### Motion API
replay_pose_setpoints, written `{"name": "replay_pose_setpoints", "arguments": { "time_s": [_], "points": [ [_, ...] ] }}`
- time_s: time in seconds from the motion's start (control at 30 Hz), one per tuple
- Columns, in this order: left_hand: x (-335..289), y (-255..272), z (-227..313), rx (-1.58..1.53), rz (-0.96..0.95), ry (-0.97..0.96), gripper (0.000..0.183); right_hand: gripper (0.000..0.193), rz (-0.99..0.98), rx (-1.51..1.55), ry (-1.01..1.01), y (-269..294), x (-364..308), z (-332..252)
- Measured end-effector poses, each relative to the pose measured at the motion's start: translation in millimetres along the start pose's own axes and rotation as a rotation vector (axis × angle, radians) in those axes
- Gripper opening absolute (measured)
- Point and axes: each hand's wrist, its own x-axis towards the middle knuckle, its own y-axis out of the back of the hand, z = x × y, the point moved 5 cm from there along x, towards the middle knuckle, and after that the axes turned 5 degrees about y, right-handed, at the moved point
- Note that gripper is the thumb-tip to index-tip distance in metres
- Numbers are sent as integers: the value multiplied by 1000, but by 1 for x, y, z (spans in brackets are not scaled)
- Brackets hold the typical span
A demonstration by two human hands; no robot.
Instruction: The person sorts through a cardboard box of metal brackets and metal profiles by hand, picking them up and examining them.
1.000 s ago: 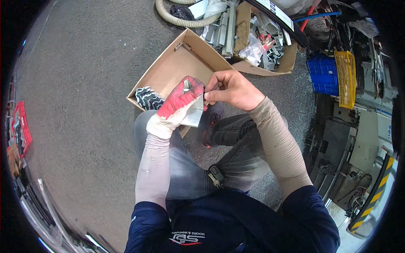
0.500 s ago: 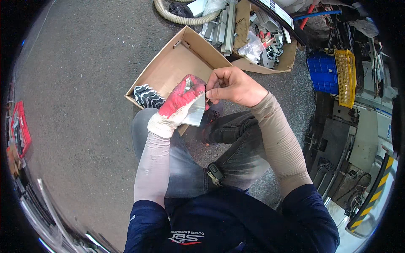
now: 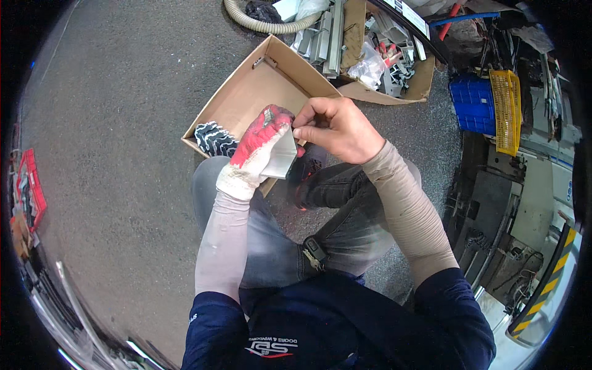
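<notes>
My left hand [image 3: 259,146], in a red and white work glove, is closed around a short piece of silvery metal profile [image 3: 281,159] with flat, angled faces. My bare right hand [image 3: 336,128] pinches thumb and forefinger together at the upper edge of the profile, beside the glove's fingers. Whatever sits in that pinch is too small to make out. Below and beyond both hands lies an open cardboard box [image 3: 243,83]. In its near left corner, several black pieces with wavy white edges [image 3: 214,140] are stacked close together.
Past the box, metal profiles [image 3: 320,46] lie beside another cardboard box [image 3: 394,97] of metal parts and plastic bags. A ribbed hose [image 3: 271,28] curls at the top. Blue [image 3: 472,102] and yellow crates [image 3: 505,114] stand at right, a red tray [image 3: 34,188] far left.
The metal profile has tilted in my left hand, so more of its angled faces shows. My right hand has shifted slightly left, still pinching at the profile's edge.
</notes>
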Motion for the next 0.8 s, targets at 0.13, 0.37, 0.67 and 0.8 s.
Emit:
{"name": "replay_pose_setpoints", "arguments": {
  "time_s": [0.13, 0.37, 0.67, 0.8],
  "points": [
    [-1, -3, -4, -186, -40, 53, 32, 8, 13, 294, -53, -1, -3, 1],
    [0, 0, -2, -180, -11, 16, 42, 12, 26, 379, -78, -5, -2, 1],
    [-1, -3, -1, -238, -64, 38, 30, 9, 34, 378, -113, -3, -2, 4],
    [-5, -6, 2, -227, -15, 55, 32, 14, 51, 470, -108, -3, -1, 9]
  ]
}}
